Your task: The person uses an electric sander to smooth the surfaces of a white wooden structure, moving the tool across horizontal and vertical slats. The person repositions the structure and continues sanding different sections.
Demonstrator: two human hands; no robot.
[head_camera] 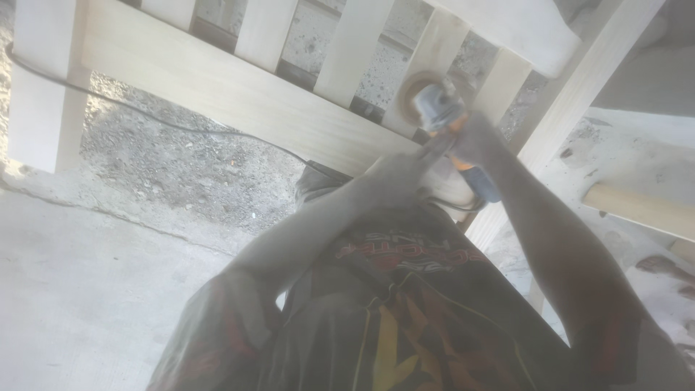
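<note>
A blue and orange angle sander (443, 112) has its round disc (414, 98) pressed against a slat of a pale wooden slatted frame (239, 90). My right hand (472, 137) grips the sander's body from the right. My left hand (394, 177) holds its rear handle, just below the frame's wide rail. Both forearms reach up from my patterned shirt at the bottom of the view. Dust hazes the whole view.
The sander's black cable (166, 123) trails left across gravelly ground (181, 166). A smooth concrete slab (79, 289) lies at lower left. A diagonal wooden post (579, 94) and a round wooden pole (637, 206) stand at right, amid sawdust.
</note>
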